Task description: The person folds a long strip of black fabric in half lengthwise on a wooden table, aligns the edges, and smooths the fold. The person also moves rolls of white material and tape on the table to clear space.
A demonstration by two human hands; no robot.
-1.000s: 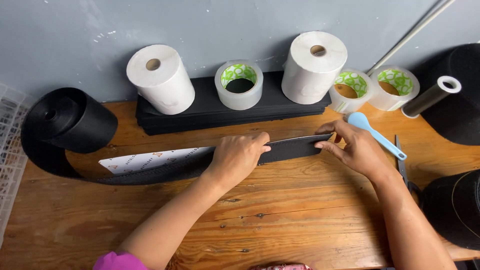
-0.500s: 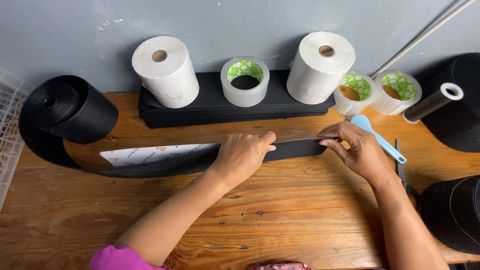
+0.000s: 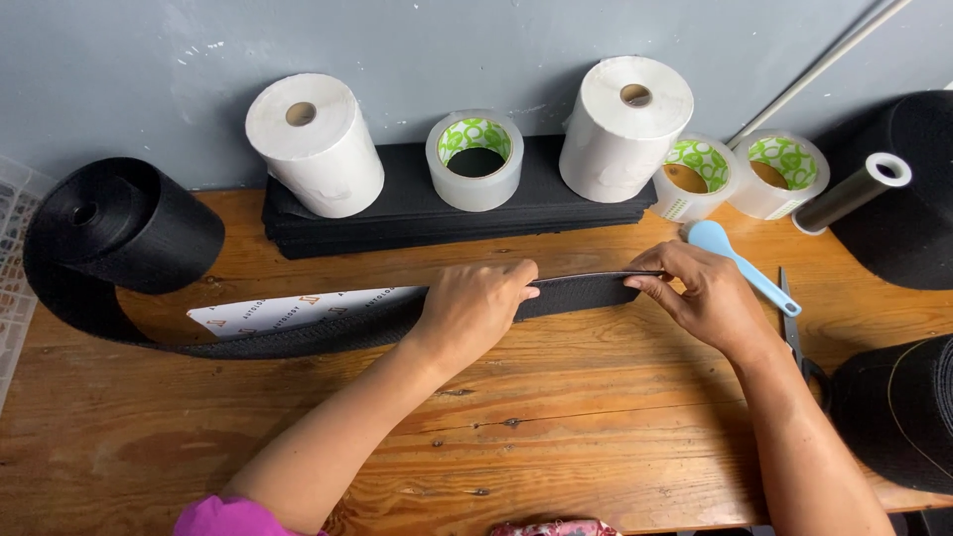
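Flat black webbing strap (image 3: 581,292), taut between gripping left hand (image 3: 475,310) and pinching right hand (image 3: 700,296)

Wooden table (image 3: 556,427) w/ wall behind. Back centre: flat stack of sheets (image 3: 397,203), carrying 2 paper rolls (image 3: 316,142) (image 3: 625,127) w/ a tape roll (image 3: 475,159) btwn them. Right of stack: 2 more tape rolls (image 3: 695,177) (image 3: 784,174), then a tube (image 3: 854,191). Far left: big webbing roll (image 3: 124,223); its strap (image 3: 328,333) runs right across the table, over a card (image 3: 298,310), to left hand (image 3: 476,308) & right hand (image 3: 700,293) at its end. Spoon (image 3: 740,263) just behind right hand; scissors (image 3: 789,318) right of it.
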